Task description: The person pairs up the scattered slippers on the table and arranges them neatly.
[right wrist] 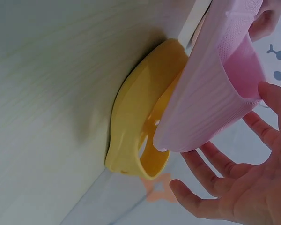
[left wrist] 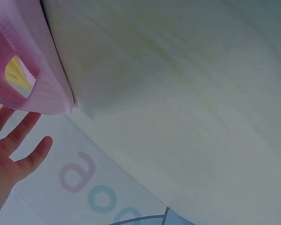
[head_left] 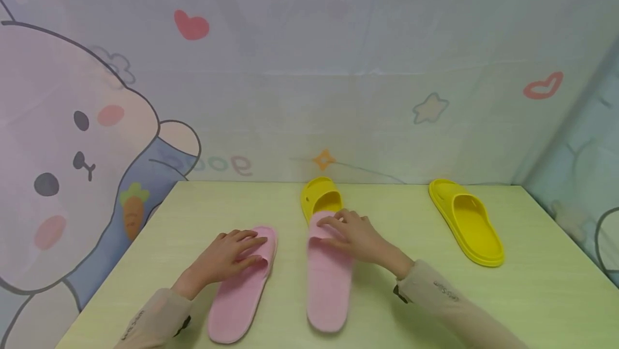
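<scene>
Two pink slippers are under the hands. The left hand (head_left: 229,255) grips the strap of the left pink slipper (head_left: 237,306), its thumb at the opening and its fingers over the top. That slipper slants toward the back, close against the table. With thumb and fingers, the right hand (head_left: 360,236) pinches the strap of the other pink slipper (head_left: 330,295). In the right wrist view this slipper (right wrist: 192,112) is tilted, its toe overlapping a yellow slipper (right wrist: 136,103) that rests on the table. The yellow slipper's back part is hidden under the pink one in the head view.
Another yellow slipper (head_left: 476,228) lies at the right of the pale table (head_left: 387,311), toe toward the back. Behind the table hangs a printed cloth (head_left: 314,69) with hearts, a star and a large cartoon animal.
</scene>
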Motion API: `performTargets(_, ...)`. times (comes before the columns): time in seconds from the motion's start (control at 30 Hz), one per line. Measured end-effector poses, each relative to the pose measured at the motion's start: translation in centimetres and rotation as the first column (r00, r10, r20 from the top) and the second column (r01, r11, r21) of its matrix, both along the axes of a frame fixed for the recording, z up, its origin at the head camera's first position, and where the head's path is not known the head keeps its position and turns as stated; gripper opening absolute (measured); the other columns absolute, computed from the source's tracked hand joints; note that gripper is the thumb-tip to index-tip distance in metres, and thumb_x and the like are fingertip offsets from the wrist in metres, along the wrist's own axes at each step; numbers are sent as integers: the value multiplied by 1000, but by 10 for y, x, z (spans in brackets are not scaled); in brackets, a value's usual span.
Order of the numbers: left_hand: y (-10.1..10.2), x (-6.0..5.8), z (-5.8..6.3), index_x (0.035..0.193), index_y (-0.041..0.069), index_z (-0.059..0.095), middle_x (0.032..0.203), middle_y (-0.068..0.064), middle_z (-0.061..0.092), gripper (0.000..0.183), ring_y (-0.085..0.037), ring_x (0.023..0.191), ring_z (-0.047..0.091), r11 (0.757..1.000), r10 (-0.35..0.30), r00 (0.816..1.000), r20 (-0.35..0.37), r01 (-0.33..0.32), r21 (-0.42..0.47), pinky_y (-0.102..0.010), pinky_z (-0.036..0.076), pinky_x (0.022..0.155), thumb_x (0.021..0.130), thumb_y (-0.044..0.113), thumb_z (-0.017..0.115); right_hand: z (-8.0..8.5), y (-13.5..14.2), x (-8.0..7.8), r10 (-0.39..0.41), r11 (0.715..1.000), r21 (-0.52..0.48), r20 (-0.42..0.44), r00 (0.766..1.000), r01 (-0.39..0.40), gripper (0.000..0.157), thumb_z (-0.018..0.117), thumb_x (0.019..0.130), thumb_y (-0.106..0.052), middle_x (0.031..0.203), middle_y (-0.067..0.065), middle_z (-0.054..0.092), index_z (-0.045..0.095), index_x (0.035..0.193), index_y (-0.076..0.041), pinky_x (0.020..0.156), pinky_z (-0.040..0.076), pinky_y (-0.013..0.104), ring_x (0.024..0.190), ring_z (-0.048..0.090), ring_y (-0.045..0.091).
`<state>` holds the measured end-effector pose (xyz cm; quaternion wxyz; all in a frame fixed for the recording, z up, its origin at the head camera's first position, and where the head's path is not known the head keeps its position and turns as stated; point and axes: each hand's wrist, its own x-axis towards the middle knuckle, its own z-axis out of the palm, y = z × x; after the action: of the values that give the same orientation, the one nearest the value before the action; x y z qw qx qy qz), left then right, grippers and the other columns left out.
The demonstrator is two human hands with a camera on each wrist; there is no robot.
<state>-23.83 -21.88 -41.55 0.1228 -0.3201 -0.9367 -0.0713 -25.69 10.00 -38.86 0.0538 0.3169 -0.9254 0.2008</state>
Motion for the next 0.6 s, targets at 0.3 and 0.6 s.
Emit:
performTargets(0.3, -7, -3, -2, 121, 23, 56, 117, -6, 59, 39, -24, 104, 55, 1000, -1, 1000, -20, 1, 8, -48, 41, 79, 84, 37, 57, -4, -27, -3, 9, 1000, 10, 7, 1000, -9, 36, 53, 83, -48, 102, 3, 54, 53, 116, -31, 81, 32, 43, 95, 47, 17)
performTargets(0.6, -10, -5, -1, 121, 21, 56, 118, -8, 58, 38, -27, 104, 56, 1000, 10, 1000, -17, -9, 16, -50, 42, 79, 85, 33, 57, -11, -51, -5, -8, 999, 34, 2, 1000, 8, 35, 50, 83, -52, 102, 4, 52, 54, 112, -33, 83, 31, 43, 96, 46, 18)
